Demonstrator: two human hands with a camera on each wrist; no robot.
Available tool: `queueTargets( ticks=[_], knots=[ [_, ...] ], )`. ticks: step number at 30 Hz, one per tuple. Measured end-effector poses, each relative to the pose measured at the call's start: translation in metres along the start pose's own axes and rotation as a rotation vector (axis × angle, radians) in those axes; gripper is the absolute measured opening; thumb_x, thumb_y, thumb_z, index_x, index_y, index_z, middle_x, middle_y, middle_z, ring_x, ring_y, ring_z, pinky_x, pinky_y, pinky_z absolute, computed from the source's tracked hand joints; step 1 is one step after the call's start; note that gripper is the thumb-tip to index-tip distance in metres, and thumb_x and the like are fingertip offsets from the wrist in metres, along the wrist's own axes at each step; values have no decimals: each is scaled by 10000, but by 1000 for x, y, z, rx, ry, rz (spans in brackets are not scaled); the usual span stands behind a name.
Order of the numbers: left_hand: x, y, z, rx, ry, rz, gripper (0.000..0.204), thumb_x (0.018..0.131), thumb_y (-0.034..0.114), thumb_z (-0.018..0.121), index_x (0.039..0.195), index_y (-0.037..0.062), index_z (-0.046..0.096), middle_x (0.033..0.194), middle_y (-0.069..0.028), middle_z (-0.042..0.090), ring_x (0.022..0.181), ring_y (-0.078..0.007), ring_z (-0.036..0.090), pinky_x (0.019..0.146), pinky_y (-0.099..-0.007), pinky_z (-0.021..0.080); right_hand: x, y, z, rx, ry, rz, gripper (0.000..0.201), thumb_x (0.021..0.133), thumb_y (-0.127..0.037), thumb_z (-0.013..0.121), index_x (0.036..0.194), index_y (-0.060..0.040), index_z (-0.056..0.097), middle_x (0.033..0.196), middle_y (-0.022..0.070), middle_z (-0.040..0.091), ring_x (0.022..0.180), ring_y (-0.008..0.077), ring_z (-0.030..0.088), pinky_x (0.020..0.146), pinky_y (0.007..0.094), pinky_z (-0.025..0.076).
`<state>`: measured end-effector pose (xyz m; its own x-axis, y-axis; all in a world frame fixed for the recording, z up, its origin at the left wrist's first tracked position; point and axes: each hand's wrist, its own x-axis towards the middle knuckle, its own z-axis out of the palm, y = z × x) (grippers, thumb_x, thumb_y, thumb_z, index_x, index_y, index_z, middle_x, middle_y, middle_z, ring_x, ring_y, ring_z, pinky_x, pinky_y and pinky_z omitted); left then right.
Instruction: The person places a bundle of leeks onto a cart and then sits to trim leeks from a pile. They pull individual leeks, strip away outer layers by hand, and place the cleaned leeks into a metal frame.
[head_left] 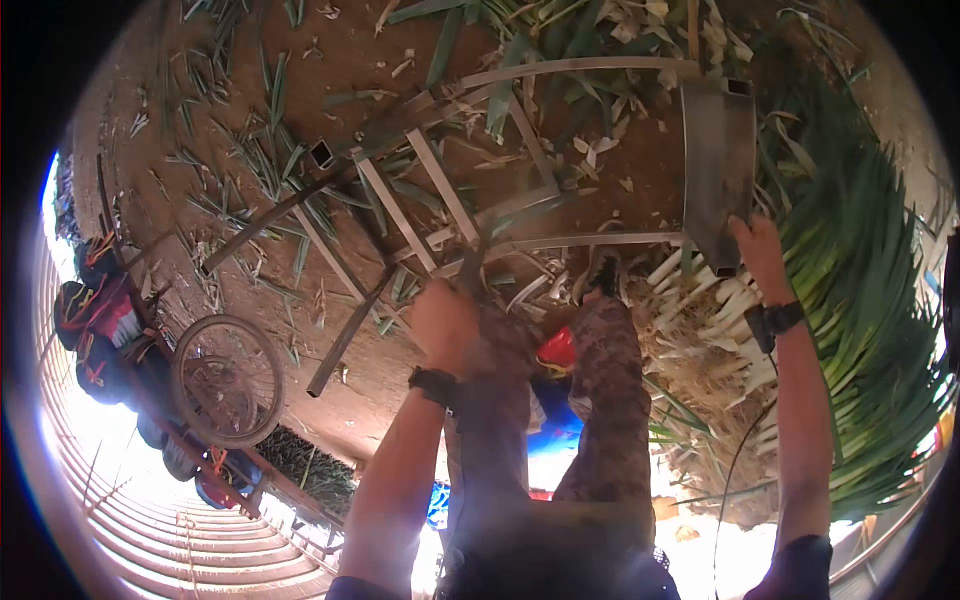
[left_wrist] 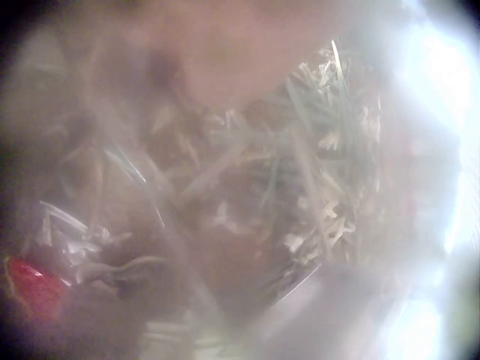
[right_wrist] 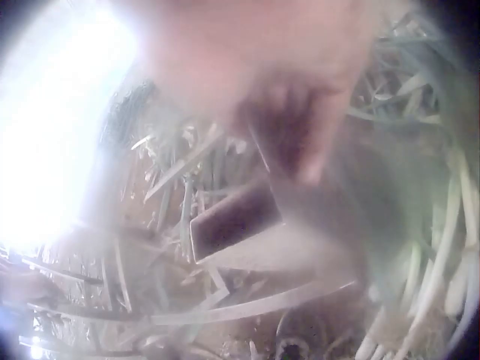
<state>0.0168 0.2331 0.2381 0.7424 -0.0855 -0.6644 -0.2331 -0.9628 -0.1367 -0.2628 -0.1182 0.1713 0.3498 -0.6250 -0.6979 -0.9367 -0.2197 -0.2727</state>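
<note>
One metal frame [head_left: 590, 240], likely stiff, heavy; right grip [head_left: 762, 260] curled on end beam [head_left: 718, 165], left grip [head_left: 447, 325] closure unclear; hold both ends.

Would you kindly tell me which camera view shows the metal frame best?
The head view shows the metal frame best, with its rails and crossbars laid out clearly. The right wrist view gives a hazy close-up of an open tube end; the left wrist view shows only blurred parts.
</note>
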Motion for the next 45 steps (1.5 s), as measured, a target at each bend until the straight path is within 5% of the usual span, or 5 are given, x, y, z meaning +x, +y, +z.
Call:
queueTargets(
  ticks=[8,15,23,31,45],
  knots=[
    [0,4,-2,-19,-45,-29,373,892,350,558,875,11,712,852,-239,690,846,-418,671,752,-496,531,50,-15,14,159,124,-339,394,892,-304,592,809,70,499,662,202,455,621,375,422,616,476,342],
    [1,0,0,-33,-58,-41,350,884,356,575,890,34,712,861,-222,694,844,-416,671,748,-498,530,18,-67,-17,316,-73,-171,367,889,-290,608,834,64,527,647,145,432,614,280,422,610,417,375],
    [3,-3,6,-30,-62,-14,333,884,345,583,901,31,694,856,-212,693,845,-417,666,738,-515,521,52,-74,19,-107,83,-491,328,869,-282,591,784,32,554,775,239,615,764,424,605,681,507,442],
    [1,6,-3,-14,-93,-118,354,858,371,618,959,47,718,879,-216,699,865,-395,677,753,-494,536,29,-145,61,-110,7,-333,310,857,-275,574,762,20,588,781,273,616,795,483,594,725,539,471],
    [1,6,0,-16,-78,-93,308,868,333,602,873,40,695,835,-209,696,811,-410,680,723,-499,540,20,-159,64,-167,-34,-287,303,858,-269,580,802,29,598,808,279,631,828,475,610,755,530,484]
  ],
)
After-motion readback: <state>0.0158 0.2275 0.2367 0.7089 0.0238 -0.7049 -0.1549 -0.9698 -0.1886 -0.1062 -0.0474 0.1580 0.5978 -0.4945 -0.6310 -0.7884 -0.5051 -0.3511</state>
